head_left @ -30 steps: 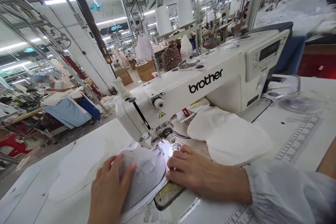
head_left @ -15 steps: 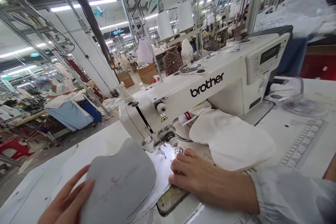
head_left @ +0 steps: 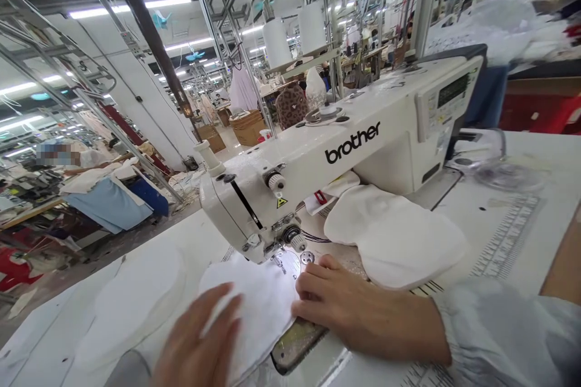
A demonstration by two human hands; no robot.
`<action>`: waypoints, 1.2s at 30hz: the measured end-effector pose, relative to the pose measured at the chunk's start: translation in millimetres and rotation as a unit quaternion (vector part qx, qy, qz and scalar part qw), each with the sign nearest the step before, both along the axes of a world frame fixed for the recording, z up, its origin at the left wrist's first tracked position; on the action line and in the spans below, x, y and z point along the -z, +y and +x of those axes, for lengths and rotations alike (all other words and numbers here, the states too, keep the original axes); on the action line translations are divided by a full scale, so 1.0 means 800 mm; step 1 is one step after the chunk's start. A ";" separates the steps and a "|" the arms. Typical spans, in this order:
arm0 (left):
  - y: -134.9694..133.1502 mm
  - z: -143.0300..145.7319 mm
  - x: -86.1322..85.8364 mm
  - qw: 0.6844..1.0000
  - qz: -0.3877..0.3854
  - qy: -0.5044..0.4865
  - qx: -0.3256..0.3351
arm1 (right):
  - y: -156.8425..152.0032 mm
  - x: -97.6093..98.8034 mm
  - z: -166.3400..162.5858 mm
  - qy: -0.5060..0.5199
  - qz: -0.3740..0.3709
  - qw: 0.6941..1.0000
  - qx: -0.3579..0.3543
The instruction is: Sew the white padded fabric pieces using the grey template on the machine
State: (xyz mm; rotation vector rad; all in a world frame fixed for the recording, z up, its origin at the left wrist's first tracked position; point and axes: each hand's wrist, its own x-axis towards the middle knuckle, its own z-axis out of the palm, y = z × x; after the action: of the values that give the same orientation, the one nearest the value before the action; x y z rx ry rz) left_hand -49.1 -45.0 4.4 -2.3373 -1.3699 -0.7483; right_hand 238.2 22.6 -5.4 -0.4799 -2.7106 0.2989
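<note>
A white Brother sewing machine [head_left: 354,145] stands on the white table [head_left: 508,242]. Under its needle lies a white fabric piece [head_left: 258,308]. My right hand [head_left: 345,308] rests on the fabric's right edge beside the needle, fingers curled and pressing down on it. My left hand [head_left: 200,344] is blurred by motion at the bottom, fingers stretched flat over the left part of the fabric. A grey piece [head_left: 122,372] peeks out at the bottom edge by that hand.
A stack of white padded pieces [head_left: 394,236] lies behind my right hand under the machine arm. Another white shaped piece [head_left: 131,302] lies to the left. Two thread cones [head_left: 295,30] stand behind the machine. Other workstations and a person fill the hall at left.
The grey piece that my left hand lifted half a second ago has gone down and out to the bottom left. My left hand is back over the white fabric. My right hand has stayed put.
</note>
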 end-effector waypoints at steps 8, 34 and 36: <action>0.049 0.063 0.027 0.986 -0.089 0.029 0.136 | 0.006 0.004 0.001 -0.010 0.030 0.999 0.016; 0.044 0.073 0.023 0.991 -0.107 -0.006 0.086 | 0.054 0.009 0.003 -0.007 0.085 0.996 0.002; 0.041 0.077 0.033 0.994 -0.095 -0.010 0.059 | 0.059 0.010 0.002 -0.008 0.084 0.996 0.001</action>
State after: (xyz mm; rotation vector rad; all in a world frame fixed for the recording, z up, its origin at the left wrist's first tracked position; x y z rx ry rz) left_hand 12.3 -12.4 -22.4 -2.5833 -1.3758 -0.7048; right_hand 240.1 69.8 -13.1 -0.4377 -2.7199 0.0650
